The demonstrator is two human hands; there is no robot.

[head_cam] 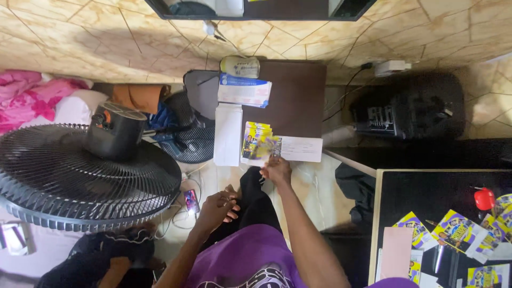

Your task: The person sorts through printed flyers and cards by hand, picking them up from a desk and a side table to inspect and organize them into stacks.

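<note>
A large black fan (80, 176) is seen at the left, beside a dark brown board (296, 96) on which white envelopes (228, 133) are laid. A small printed card (274, 146) is held over a stack of yellow leaflets (256, 140), pinched by the closed fingertips of the right hand (277, 170). The left hand (217, 209) is rested on the knee, fingers loosely curled, nothing gripped.

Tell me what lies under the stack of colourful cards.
The stack of colourful cards overlaps two white envelopes, near the right hand. Whatever sits directly beneath the stack is covered.
</note>
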